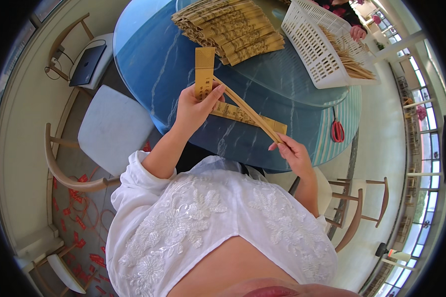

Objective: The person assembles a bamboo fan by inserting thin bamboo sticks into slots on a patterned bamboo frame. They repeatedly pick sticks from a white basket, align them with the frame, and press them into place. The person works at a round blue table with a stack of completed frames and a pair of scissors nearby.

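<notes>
White embroidered blouse (203, 218) below; left hand (195, 106) grips a wrapper (204, 69), right hand (293, 153) pinches a pair of chopsticks (248, 113) over the blue bench (148, 59)

A big round blue table (153, 64) fills the middle. Wooden chairs with white seats (111, 128) stand around it on a pale floor (20, 123). Tall windows (423, 148) along the right side let bright daylight in.
</notes>
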Tool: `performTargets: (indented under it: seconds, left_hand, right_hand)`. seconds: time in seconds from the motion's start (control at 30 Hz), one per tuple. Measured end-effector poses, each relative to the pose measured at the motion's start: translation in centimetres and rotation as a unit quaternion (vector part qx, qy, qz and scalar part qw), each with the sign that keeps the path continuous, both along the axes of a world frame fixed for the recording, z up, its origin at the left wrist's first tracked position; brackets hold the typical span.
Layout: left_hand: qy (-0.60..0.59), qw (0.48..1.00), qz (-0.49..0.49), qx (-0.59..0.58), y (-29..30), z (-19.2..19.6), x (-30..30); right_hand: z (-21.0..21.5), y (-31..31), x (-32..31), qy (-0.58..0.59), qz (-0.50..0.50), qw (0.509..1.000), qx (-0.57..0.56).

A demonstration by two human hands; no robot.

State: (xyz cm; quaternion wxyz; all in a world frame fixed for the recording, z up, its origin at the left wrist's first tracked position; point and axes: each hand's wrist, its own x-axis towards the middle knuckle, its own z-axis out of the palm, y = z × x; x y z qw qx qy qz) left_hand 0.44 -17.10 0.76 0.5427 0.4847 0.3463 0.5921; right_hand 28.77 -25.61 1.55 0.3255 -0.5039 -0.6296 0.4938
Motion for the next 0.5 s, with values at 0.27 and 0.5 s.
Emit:
performTargets:
  seconds: [0.27,0.5]
  left_hand:
    - [0.001,1.0,-0.025,-0.018,0.2,0.2,0.3]
    - [0.0,1.0,-0.021,-0.018,0.4,0.8,0.2]
  right_hand:
    - [-2.0,-0.4,3.7,0.099,-0.078,0.992,-0.007]
    - [-2.4,-1.1,5.3,0.114,-0.104,0.988,-0.024]
